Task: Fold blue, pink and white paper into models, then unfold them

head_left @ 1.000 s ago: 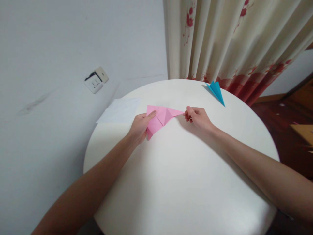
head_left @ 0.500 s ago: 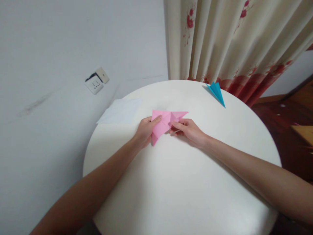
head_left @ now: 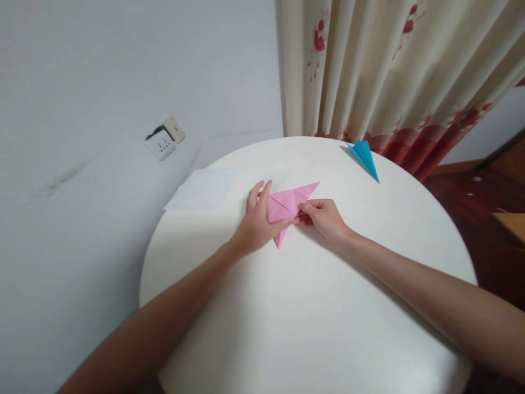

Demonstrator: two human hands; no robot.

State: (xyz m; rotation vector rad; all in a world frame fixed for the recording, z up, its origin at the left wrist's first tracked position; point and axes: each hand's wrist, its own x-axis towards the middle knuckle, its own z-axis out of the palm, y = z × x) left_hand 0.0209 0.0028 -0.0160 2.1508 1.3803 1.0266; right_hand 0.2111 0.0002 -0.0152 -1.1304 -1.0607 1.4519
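A folded pink paper (head_left: 289, 205) lies on the round white table (head_left: 311, 317), its long point reaching up and to the right. My left hand (head_left: 257, 223) covers the paper's left part, with the thumb pressing on it and the fingers stretched toward the wall. My right hand (head_left: 324, 219) pinches the paper's lower right edge between thumb and fingers. Part of the pink paper is hidden under my left hand.
A blue folded paper plane (head_left: 364, 157) rests at the table's far right edge. A white sheet (head_left: 203, 189) hangs over the table's far left edge. A wall socket (head_left: 164, 141) sits on the grey wall, and a flowered curtain (head_left: 389, 71) hangs behind the table.
The pink paper was folded narrower and turned. My right hand left its far tip and came to the lower edge. My left hand slid over its left part.
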